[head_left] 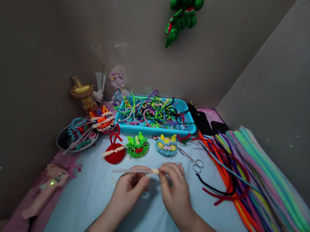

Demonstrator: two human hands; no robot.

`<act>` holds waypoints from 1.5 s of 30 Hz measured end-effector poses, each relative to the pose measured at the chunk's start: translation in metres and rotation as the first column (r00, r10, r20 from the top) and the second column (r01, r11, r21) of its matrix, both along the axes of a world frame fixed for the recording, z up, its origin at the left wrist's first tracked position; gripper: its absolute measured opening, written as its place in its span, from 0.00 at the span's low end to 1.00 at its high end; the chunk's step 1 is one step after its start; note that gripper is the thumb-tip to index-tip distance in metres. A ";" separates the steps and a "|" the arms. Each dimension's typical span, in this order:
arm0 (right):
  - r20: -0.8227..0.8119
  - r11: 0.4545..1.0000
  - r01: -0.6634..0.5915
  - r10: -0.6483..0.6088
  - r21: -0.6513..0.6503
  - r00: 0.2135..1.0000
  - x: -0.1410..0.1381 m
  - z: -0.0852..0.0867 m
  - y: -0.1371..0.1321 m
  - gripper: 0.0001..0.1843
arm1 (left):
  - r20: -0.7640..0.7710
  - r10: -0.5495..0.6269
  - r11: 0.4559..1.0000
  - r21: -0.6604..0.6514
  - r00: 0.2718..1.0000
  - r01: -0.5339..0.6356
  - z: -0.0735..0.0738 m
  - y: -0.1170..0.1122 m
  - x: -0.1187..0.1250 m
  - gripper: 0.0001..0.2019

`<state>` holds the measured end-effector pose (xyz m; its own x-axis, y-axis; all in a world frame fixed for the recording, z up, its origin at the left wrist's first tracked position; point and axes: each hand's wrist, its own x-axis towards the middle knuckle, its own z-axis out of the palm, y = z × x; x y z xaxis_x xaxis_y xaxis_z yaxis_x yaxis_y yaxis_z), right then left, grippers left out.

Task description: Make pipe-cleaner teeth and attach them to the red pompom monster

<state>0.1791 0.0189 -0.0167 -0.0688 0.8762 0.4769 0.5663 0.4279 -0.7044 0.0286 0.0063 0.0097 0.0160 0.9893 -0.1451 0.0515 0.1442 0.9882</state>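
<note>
My left hand (131, 185) is closed around a thin, pale translucent stick (127, 171), which points to the left. At the stick's right end sits a short cream coil (154, 171), apparently pipe cleaner wound around it. My right hand (176, 186) pinches that coil between thumb and fingers. Just beyond my hands lie a green pipe-cleaner creature face (137, 146), a blue and yellow one (166, 147), and a round red piece (114, 154) with a cream twisted strip across it. Small scissors (194, 161) rest beyond my right hand.
A blue tray (152, 132) of tangled pipe-cleaner pieces stands at the back. Long coloured pipe cleaners (266, 185) cover the right side. At left are a metal bowl (60, 142) with pipe-cleaner pieces and a pink glue gun (46, 194), its green light on. Green figures (183, 16) hang above.
</note>
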 end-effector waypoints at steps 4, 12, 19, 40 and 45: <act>0.089 0.997 -0.020 0.027 -0.074 0.996 -0.001 0.003 -0.005 0.07 | -0.068 0.071 0.994 0.084 0.995 -0.065 -0.003 -0.001 -0.001 0.11; -0.076 0.960 -0.236 0.227 -0.152 0.971 0.004 0.012 -0.001 0.06 | -0.218 0.074 0.969 0.247 0.973 -0.018 -0.003 -0.003 -0.008 0.06; -0.309 0.785 -0.445 0.335 -0.431 0.890 0.009 0.027 0.001 0.08 | -0.250 -0.015 0.950 0.298 0.968 0.092 0.002 -0.002 -0.008 0.06; 0.027 0.985 -0.143 0.146 -0.093 0.989 0.004 0.007 -0.004 0.10 | -0.332 0.011 0.990 0.133 0.943 0.036 0.001 -0.005 -0.004 0.08; 0.107 0.991 -0.126 0.131 -0.052 0.986 0.005 0.004 0.000 0.11 | -0.379 -0.009 0.982 0.172 0.925 0.080 -0.001 -0.004 -0.005 0.08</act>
